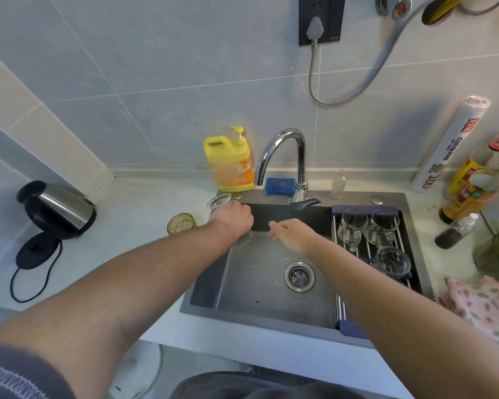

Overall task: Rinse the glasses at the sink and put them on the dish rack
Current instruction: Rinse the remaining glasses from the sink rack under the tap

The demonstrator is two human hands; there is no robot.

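My left hand [233, 218] grips a clear ribbed glass [242, 239] over the left part of the dark sink [274, 300], below and left of the chrome tap [283, 156]. My right hand [293, 233] hangs beside it over the basin with relaxed fingers, holding nothing. A clear glass [218, 201] and an amber glass [180, 223] stand on the counter left of the sink. On the dish rack [340, 300] across the sink's right side sit three clear glasses [353, 226] [383, 228] [392, 260]. No water shows at the spout.
A yellow detergent bottle [232, 162] and blue scrubber [280, 186] stand behind the sink. An electric kettle [58, 208] lies off its base [33, 253] at the left. Sauce bottles [467, 191], a wrap roll [450, 145] and a floral cloth [484, 309] crowd the right counter.
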